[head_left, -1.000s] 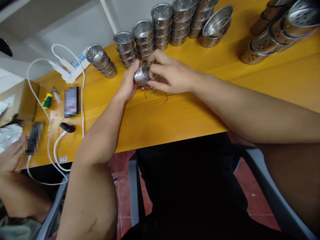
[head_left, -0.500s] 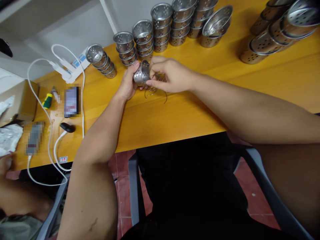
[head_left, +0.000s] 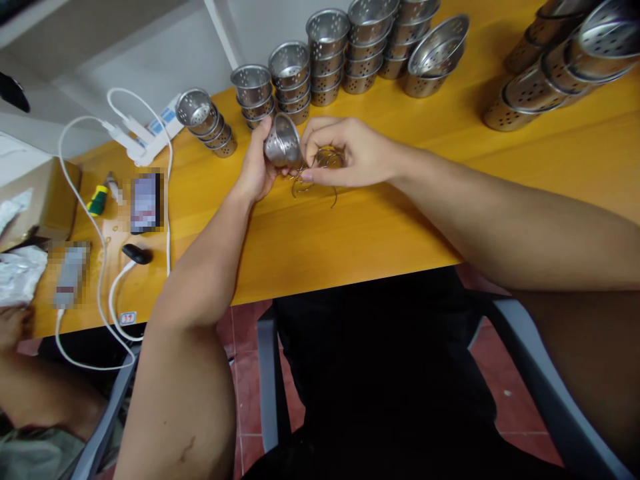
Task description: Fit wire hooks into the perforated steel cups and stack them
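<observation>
My left hand (head_left: 256, 167) is closed around a small perforated metal cup (head_left: 283, 141), which is tipped on its side above the table. Just right of the cup is my right hand (head_left: 340, 153), its fingers curled and thumb drawn in toward them. Whatever lies between those fingertips is too small or too hidden to make out. Thin curved metal wires (head_left: 330, 160) lie on the table beneath and beside my right fingers, partly covered by them.
Stacks of similar perforated cups (head_left: 327, 60) line the back of the table (head_left: 320, 247), with more stacked cups (head_left: 530, 90) at the right. On the left are a power strip (head_left: 160, 137), white cables, a phone (head_left: 146, 202), a screwdriver (head_left: 98, 200) and a cardboard box (head_left: 57, 200). Another person's hand (head_left: 13, 327) shows at far left.
The cup has turned in my left hand, and its mouth now shows less rim toward my right fingers. My right hand has shifted slightly right, away from the cup.
</observation>
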### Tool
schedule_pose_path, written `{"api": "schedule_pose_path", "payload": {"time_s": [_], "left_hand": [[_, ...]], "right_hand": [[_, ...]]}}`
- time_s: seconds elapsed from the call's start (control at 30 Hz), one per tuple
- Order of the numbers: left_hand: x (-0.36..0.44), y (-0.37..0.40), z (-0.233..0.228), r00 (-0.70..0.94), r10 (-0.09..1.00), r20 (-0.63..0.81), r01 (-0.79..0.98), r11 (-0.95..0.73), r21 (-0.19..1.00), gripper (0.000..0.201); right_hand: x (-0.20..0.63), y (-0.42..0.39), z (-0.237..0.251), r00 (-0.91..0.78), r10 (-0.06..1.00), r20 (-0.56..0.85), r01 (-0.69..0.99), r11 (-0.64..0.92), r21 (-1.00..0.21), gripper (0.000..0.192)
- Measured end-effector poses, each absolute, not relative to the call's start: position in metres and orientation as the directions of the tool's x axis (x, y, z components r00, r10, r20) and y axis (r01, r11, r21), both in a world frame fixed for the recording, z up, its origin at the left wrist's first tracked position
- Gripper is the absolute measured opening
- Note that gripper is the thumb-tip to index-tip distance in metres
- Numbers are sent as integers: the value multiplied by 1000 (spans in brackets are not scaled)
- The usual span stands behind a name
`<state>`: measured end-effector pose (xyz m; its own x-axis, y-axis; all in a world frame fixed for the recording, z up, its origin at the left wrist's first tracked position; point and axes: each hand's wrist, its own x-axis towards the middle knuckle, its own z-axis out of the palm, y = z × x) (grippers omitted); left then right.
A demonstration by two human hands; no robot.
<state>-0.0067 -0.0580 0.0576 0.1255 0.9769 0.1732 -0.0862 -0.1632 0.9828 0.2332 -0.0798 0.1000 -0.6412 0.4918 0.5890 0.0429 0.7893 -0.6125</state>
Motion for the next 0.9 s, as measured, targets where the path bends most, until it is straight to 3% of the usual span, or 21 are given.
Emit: {"api": "schedule_pose_path", "payload": {"time_s": [0.13, 0.23, 0.4, 0.57, 0.73, 0.9], "left_hand": [[-10, -54, 62, 197, 972, 126, -134, -101, 986, 90], [-13, -55, 61, 159, 975, 152, -106, -136, 985, 80], [-17, -61, 60, 173, 968, 184, -50, -178, 983, 69], [-20, -55, 56, 225, 951, 210, -40, -206, 978, 73], [-30, -41, 48, 282, 940, 190, -6, -196, 981, 87], [-36, -37, 43, 292, 937, 190, -32, -189, 981, 66]], "right_hand": [[235, -75, 88, -679, 500, 537, 103, 790, -605, 50], [239, -63, 75, -674, 546, 498, 169, 770, -616, 48], [241, -55, 68, -525, 651, 549, 243, 733, -636, 55], [234, -58, 71, -397, 719, 570, 225, 678, -700, 68], [245, -52, 80, -426, 708, 563, 355, 703, -616, 42], [284, -33, 91, -266, 848, 458, 649, 509, -566, 24]]}}
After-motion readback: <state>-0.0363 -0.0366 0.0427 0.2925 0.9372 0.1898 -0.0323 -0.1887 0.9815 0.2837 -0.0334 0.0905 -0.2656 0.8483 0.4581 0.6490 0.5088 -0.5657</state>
